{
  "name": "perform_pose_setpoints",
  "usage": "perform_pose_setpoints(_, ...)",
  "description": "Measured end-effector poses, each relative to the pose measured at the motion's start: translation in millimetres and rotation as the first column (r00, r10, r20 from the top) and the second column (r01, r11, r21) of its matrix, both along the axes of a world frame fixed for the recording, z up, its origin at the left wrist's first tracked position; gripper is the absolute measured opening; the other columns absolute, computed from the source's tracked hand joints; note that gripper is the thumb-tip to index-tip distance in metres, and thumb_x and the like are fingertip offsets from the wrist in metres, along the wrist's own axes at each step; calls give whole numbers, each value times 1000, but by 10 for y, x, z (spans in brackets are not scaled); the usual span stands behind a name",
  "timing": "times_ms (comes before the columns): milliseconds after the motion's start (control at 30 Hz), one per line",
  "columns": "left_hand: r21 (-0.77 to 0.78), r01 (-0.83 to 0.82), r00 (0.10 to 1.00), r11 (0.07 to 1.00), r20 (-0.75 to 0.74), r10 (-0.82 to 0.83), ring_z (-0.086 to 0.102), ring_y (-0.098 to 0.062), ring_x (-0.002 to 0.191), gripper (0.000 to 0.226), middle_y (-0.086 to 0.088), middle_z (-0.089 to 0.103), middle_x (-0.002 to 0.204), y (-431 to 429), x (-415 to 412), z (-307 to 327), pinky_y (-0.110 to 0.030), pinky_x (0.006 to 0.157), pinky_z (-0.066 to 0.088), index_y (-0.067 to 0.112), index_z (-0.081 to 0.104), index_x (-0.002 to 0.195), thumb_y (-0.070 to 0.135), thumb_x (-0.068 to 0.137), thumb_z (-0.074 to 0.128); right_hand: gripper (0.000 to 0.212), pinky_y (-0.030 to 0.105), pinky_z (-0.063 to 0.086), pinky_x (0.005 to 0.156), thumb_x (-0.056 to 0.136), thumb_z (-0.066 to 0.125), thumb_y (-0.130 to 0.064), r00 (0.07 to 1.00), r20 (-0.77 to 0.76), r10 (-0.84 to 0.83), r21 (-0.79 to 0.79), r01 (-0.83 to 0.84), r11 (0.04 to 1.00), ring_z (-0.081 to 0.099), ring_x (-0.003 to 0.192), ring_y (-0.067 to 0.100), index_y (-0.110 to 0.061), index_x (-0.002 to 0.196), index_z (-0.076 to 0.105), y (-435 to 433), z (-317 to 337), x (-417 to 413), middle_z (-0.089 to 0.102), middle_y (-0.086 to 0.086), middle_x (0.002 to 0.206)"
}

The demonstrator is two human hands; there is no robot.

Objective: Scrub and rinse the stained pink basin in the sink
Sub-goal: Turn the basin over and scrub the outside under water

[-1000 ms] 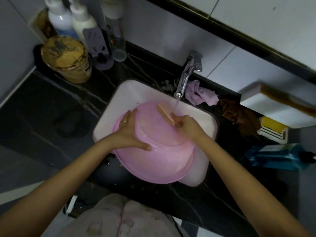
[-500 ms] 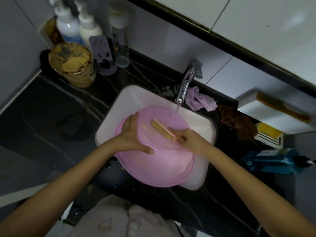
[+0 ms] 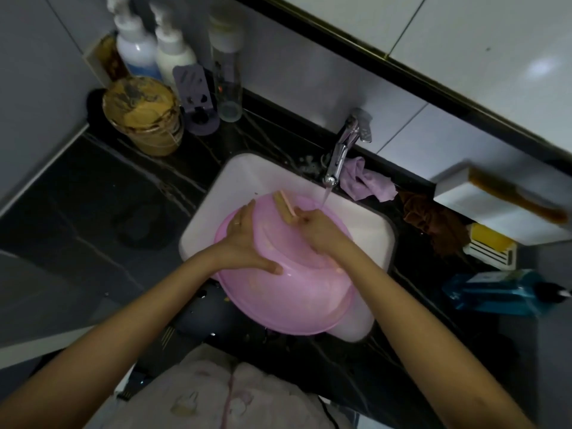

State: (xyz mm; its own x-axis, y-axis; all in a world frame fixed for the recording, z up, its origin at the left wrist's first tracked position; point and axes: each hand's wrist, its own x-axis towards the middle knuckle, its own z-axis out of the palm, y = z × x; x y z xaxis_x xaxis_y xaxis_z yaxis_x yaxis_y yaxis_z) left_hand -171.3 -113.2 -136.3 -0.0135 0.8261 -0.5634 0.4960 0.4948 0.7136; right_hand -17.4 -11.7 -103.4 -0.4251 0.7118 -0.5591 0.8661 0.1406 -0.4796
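Note:
The pink basin (image 3: 291, 298) lies upside down and tilted over the white sink (image 3: 244, 174), its rim hanging past the sink's near edge. My left hand (image 3: 247, 243) presses flat on the basin's left side, thumb stretched toward me. My right hand (image 3: 318, 230) grips a small brush with tan bristles and a pink handle (image 3: 284, 204), laid against the basin's far edge. Water runs from the chrome tap (image 3: 343, 150) onto the basin just beyond my right hand.
A dark stone counter (image 3: 102, 187) surrounds the sink. At the back left stand pump bottles (image 3: 136, 41), a stained tub (image 3: 145, 116) and a purple holder (image 3: 198, 100). Right of the tap lie a lilac cloth (image 3: 365, 181), a brown rag (image 3: 430, 218), a soap dish (image 3: 492, 246) and a blue bottle (image 3: 501, 292).
My right hand has swept the brush from the basin's middle up toward its far left edge. My left hand stays on the basin's side. The water keeps running.

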Motion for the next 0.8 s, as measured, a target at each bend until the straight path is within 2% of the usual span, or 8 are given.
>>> perform_pose_setpoints(67, -9, 10, 1000, 1000, -4, -10, -10, -13, 144, 164, 7, -24, 155, -7, 3, -10, -32, 118, 1, 25, -29, 143, 65, 31, 83, 44, 29, 45, 61, 99, 32, -40, 999, -48, -4, -55, 1, 998, 56, 63, 25, -14, 123, 58, -167, 109, -172, 64, 11, 85)
perform_pose_setpoints(233, -7, 11, 1000, 1000, -19, -11, -8, -14, 144, 160, 7, -21, 155, -23, -1, -17, -29, 114, 3, 22, -28, 144, 56, 41, 89, 41, 38, 49, 85, 98, 36, -26, 989, 16, 150, -3, -150, 989, 62, 99, 34, -22, 135, 50, -609, 319, 296, 67, 17, 108)
perform_pose_setpoints(333, -22, 21, 1000, 1000, -7, -21, -9, -13, 143, 163, 10, -22, 154, -17, -10, 16, -32, 115, 3, 25, -29, 143, 72, 26, 74, 46, 37, 47, 93, 95, 37, -27, 962, 249, 112, -8, -114, 993, 58, 112, 32, -26, 141, 42, -439, 313, 762, 60, 14, 126)
perform_pose_setpoints(400, -18, 25, 1000, 1000, 6, -25, -9, -13, 143, 164, 10, -21, 154, -16, -18, 13, -34, 115, 3, 26, -29, 144, 74, 24, 72, 43, 38, 48, 91, 95, 36, -27, 936, 353, 4, 50, -23, 998, 59, 110, 35, -19, 135, 47, -208, 226, 864, 60, 18, 121)
perform_pose_setpoints(500, -12, 29, 1000, 1000, 3, -29, -9, -13, 143, 164, 10, -20, 154, -12, -25, 1, -34, 115, 2, 26, -29, 144, 74, 24, 72, 39, 39, 49, 86, 95, 34, -21, 975, 221, -27, 109, 3, 994, 60, 105, 37, -17, 131, 50, -56, 117, 561, 63, 20, 110)
perform_pose_setpoints(633, -15, 37, 999, 999, -9, -38, -11, -12, 143, 164, 9, -21, 154, -8, -1, 8, -32, 116, 1, 24, -29, 144, 74, 22, 70, 43, 30, 45, 88, 98, 35, -17, 993, 48, 109, -6, -108, 994, 59, 108, 29, -17, 140, 45, -331, 210, 431, 62, 12, 121)
perform_pose_setpoints(700, -10, 46, 999, 999, -10, -46, -11, -12, 143, 165, 9, -21, 154, -5, -9, -5, -32, 115, 0, 23, -28, 145, 74, 22, 70, 44, 23, 43, 87, 97, 38, -14, 994, 64, 90, -73, -85, 994, 58, 110, 19, -22, 140, 44, -380, 277, 755, 59, -1, 125)
perform_pose_setpoints(800, -8, 32, 999, 999, -10, -32, -10, -13, 143, 165, 8, -19, 155, 18, -20, -5, -33, 116, 1, 24, -26, 145, 74, 22, 71, 43, 32, 47, 83, 96, 39, -18, 978, 206, -18, 15, 15, 1000, 63, 102, 27, -24, 138, 48, -122, 188, 1121, 65, 15, 116)
